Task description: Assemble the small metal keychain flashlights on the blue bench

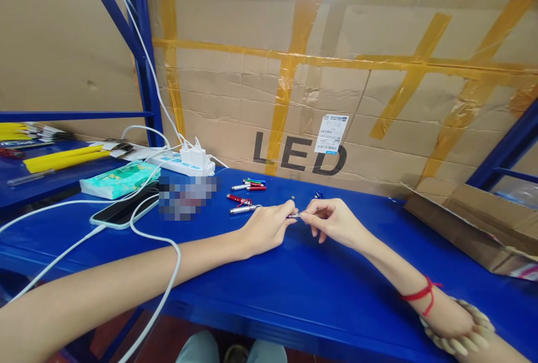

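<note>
Over the middle of the blue table, my left hand (271, 223) is closed around a small dark blue metal tube with a silver end (293, 216), which resembles a mini penlight. Thumb and forefinger of my right hand (334, 223) pinch at the tube's silver tip; its other fingers are curled. Most of the tube is hidden inside my left hand. Just beyond my left wrist lie a silver tube (242, 209) and a red tube (239, 200) of similar kind. Farther back are several more, among them another red tube (256, 188). A tiny round piece (293, 197) sits behind my hands.
On the left are a phone (126, 206) with white cables, a green tissue pack (121, 178) and a power strip (185, 162). A blurred patch (187, 198) hides something beside the phone. An open cardboard box (466, 234) stands right; a large cardboard sheet (235, 88) walls the back.
</note>
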